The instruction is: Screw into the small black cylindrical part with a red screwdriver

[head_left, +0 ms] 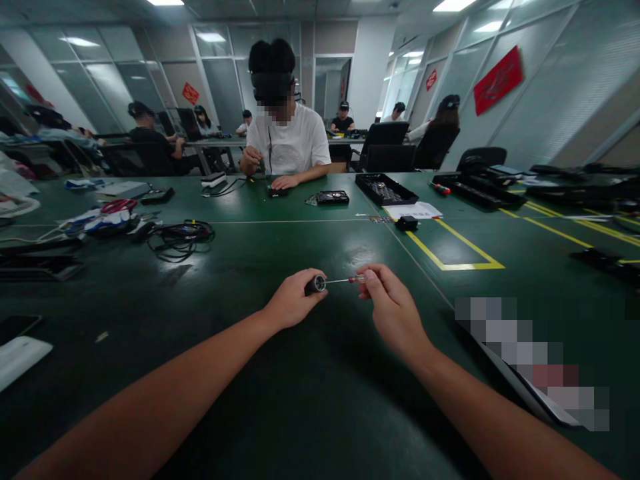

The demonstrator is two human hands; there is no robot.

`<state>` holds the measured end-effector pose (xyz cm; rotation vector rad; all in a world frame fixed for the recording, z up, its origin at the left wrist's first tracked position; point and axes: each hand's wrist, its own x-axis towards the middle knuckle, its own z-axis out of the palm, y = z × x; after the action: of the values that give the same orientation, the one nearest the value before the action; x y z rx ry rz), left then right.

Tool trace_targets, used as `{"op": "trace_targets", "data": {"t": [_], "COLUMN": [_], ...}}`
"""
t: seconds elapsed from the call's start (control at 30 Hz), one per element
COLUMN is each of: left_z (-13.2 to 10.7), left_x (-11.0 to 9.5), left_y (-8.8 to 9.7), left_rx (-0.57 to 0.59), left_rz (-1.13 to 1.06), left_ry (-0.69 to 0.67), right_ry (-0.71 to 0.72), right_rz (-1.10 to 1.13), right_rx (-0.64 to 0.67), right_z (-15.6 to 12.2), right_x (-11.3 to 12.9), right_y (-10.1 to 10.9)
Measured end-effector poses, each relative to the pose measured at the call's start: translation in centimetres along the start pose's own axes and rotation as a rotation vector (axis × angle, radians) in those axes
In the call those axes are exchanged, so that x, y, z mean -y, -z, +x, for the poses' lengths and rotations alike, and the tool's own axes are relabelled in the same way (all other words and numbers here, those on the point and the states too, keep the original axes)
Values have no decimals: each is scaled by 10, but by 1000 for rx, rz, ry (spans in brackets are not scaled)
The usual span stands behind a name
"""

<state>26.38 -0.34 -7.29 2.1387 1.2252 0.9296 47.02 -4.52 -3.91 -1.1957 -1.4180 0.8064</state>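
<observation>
My left hand [295, 298] is closed around a small black cylindrical part [316, 285], whose round end with a silvery rim faces me and slightly right. In my right hand [393, 300] is a screwdriver [356, 279] with a clear reddish handle, pinched between thumb and fingers. Its thin metal shaft points left, and the tip meets or lies very near the side of the cylinder's rim; exact contact is too small to tell. Both hands are held over the green table [280, 400].
Across the table a person in a white shirt [295, 143] handles a small black device. Black cables [183, 237] lie at left. A black parts tray [385, 191], a small black block [407, 223] and yellow tape marks [473, 267] are at right. A pixelated flat item lies near my right forearm.
</observation>
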Motion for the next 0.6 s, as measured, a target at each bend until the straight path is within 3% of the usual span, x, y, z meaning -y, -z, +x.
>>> {"op": "trace_targets", "data": {"t": [0.13, 0.33, 0.6], "left_z": [0, 0, 0], "left_x": [2, 1, 3], "left_y": [-2, -1, -2], "left_rx": [25, 2, 24], "left_rz": [5, -7, -11], "left_ry": [-21, -14, -32], "right_ry": [13, 41, 11], "right_rz": [-82, 22, -66], "right_rx": [2, -35, -13], "right_z": [0, 0, 2], "right_x": [0, -4, -1], "right_y": [1, 0, 2]}}
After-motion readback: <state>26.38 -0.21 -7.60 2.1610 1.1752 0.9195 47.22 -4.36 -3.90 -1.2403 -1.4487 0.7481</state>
